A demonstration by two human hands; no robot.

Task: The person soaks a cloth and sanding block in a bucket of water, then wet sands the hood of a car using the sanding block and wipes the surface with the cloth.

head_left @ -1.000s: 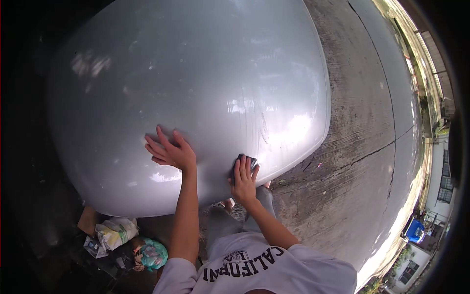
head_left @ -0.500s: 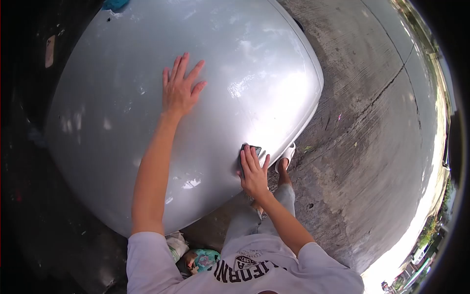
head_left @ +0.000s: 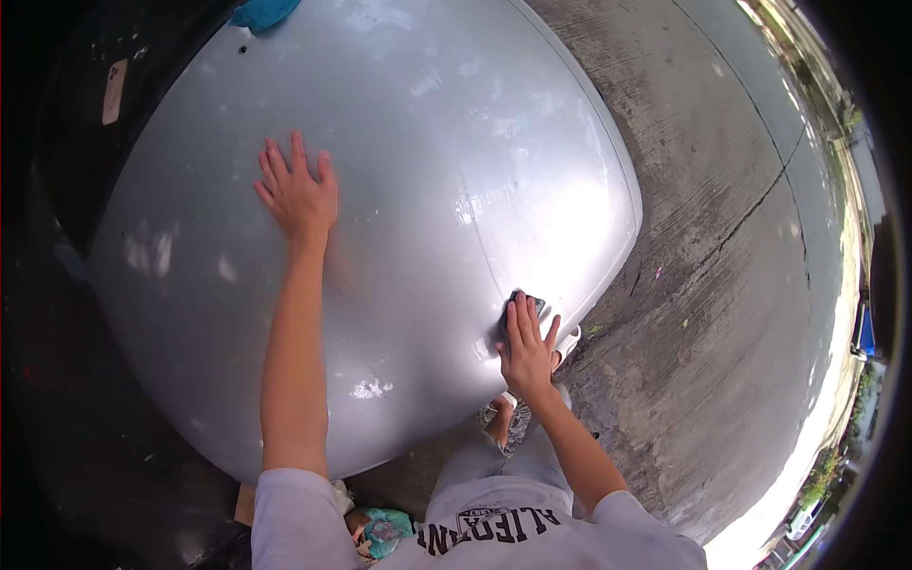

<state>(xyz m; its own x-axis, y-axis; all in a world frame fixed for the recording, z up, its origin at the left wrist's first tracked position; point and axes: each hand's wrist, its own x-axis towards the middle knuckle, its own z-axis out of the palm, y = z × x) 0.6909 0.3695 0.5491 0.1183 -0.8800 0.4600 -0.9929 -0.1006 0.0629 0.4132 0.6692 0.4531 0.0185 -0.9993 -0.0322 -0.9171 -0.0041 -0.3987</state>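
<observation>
A smooth silver car panel (head_left: 399, 237), probably a hood, curves out in front of me and catches bright reflections. My left hand (head_left: 302, 195) lies on its middle with fingers spread, holding nothing. Near the panel's front right corner, my right hand (head_left: 527, 351) presses a small dark pad (head_left: 519, 302) against the surface. Its fingers stretch over the pad, so most of that pad is hidden under them. A thin streak runs along the panel from the pad's far end.
A blue cloth (head_left: 266, 13) sits at the panel's far edge. On the dark surface to the left rests a phone (head_left: 114, 92). Teal plastic packaging (head_left: 388, 532) lies by my legs below the near edge. Cracked concrete (head_left: 703, 285) stretches to the right.
My left hand has slid left across the panel. The right hand and pad appear slightly lower and farther right, while the whole view has also shifted.
</observation>
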